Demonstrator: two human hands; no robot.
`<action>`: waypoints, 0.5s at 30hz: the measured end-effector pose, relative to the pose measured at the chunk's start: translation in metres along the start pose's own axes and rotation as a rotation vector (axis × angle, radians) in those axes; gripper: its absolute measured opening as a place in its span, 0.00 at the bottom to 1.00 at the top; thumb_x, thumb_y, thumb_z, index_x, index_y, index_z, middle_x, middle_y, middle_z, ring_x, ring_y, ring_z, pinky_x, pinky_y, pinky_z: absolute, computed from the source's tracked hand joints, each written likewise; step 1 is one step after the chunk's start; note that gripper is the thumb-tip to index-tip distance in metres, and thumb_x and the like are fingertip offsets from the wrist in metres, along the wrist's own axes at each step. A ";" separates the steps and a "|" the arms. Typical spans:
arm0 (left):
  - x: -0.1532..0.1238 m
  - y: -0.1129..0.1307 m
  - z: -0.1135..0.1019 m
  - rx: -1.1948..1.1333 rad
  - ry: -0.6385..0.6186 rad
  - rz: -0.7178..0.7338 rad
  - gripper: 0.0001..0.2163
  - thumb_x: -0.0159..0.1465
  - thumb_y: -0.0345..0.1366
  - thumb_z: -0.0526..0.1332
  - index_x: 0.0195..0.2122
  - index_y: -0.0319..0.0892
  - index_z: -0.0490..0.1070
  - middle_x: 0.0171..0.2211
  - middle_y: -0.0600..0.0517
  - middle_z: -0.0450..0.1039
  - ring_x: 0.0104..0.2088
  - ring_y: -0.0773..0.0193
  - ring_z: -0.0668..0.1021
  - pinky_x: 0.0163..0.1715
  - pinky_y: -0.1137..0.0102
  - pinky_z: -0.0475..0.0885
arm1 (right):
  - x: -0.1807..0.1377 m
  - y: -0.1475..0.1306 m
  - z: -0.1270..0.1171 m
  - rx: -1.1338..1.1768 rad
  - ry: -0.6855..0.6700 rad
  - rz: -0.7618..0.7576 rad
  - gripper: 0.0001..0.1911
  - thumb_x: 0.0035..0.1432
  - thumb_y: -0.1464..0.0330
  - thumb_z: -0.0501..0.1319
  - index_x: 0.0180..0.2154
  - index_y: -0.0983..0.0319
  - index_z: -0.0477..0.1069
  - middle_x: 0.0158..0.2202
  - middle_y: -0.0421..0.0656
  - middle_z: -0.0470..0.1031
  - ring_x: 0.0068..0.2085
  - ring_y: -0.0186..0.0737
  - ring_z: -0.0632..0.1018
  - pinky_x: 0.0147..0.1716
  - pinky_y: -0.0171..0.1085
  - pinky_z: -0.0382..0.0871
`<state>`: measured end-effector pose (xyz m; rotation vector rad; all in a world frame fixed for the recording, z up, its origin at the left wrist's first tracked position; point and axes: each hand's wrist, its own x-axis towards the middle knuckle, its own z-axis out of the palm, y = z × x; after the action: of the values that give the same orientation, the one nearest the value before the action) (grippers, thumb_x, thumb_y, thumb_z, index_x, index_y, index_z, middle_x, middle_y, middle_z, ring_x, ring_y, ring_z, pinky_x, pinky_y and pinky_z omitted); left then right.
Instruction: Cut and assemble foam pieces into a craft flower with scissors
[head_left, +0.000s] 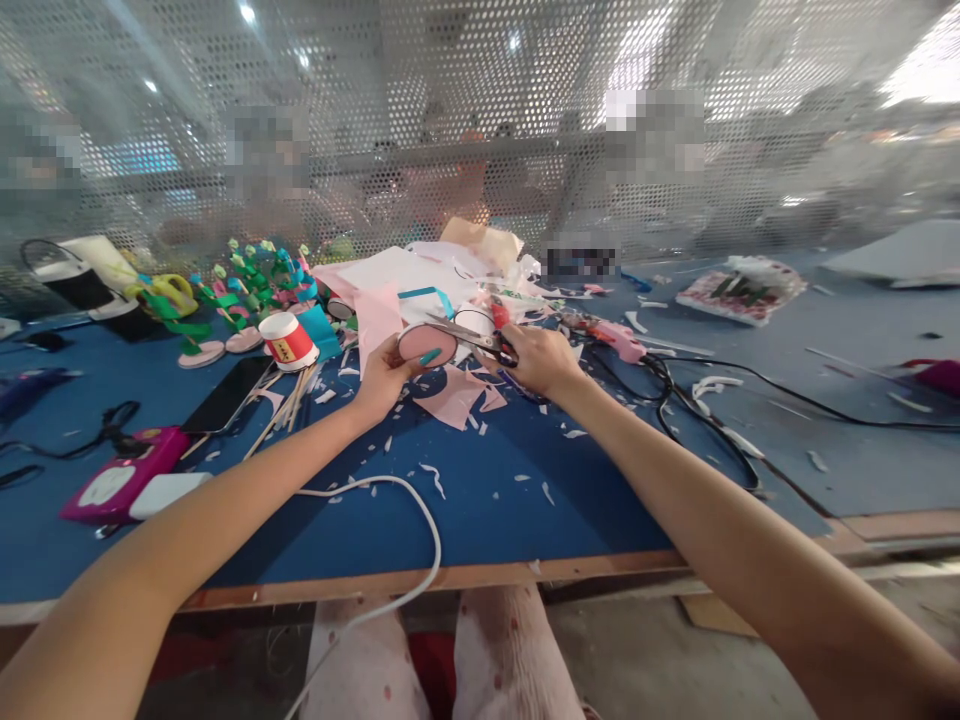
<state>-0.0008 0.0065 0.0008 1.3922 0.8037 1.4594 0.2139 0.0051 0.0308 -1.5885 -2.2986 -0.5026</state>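
My left hand (pixel 386 375) holds a round pink paper disc (pixel 424 343) by its lower edge, thumb on its face. My right hand (pixel 541 358) grips a pair of scissors (pixel 471 335) whose blades point left and meet the disc's upper right rim. Both hands hover just above the blue table top (pixel 480 500), over pink paper offcuts (pixel 459 395). Small white and pink snippets lie scattered below the hands.
A red-and-white paper cup (pixel 289 341), a black phone (pixel 227 393), wooden sticks and green-pink craft flowers (pixel 247 280) stand left. A pink glue gun (pixel 611 338) with black cable lies right. A white cable (pixel 420 520) loops near the front edge. Perforated metal screen behind.
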 end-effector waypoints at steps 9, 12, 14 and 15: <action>0.001 0.002 0.002 -0.028 0.001 -0.018 0.19 0.43 0.39 0.69 0.34 0.39 0.67 0.34 0.51 0.75 0.37 0.60 0.77 0.34 0.66 0.75 | 0.001 -0.004 -0.004 -0.016 -0.056 0.026 0.26 0.56 0.51 0.43 0.37 0.64 0.67 0.32 0.49 0.75 0.33 0.43 0.74 0.25 0.35 0.50; 0.001 0.000 0.002 -0.022 0.000 -0.020 0.19 0.44 0.39 0.68 0.36 0.39 0.67 0.35 0.50 0.74 0.38 0.60 0.76 0.34 0.67 0.75 | 0.001 -0.004 -0.003 -0.018 -0.069 0.034 0.26 0.56 0.51 0.44 0.37 0.64 0.67 0.33 0.48 0.75 0.33 0.43 0.74 0.25 0.35 0.50; 0.002 -0.001 0.001 -0.009 -0.002 -0.019 0.20 0.44 0.39 0.68 0.37 0.39 0.67 0.36 0.50 0.74 0.38 0.60 0.76 0.34 0.68 0.75 | 0.001 -0.003 -0.002 -0.027 -0.068 0.039 0.25 0.56 0.51 0.44 0.37 0.64 0.67 0.33 0.48 0.76 0.33 0.43 0.74 0.25 0.35 0.50; 0.002 -0.002 0.000 -0.001 -0.005 -0.020 0.20 0.45 0.40 0.68 0.37 0.39 0.67 0.36 0.50 0.74 0.38 0.60 0.76 0.34 0.68 0.75 | 0.001 -0.003 -0.002 -0.035 -0.070 0.040 0.25 0.56 0.52 0.44 0.37 0.64 0.67 0.33 0.48 0.76 0.33 0.43 0.74 0.25 0.35 0.50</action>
<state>-0.0002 0.0087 -0.0003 1.3829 0.8109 1.4406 0.2109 0.0038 0.0326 -1.6905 -2.3153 -0.4871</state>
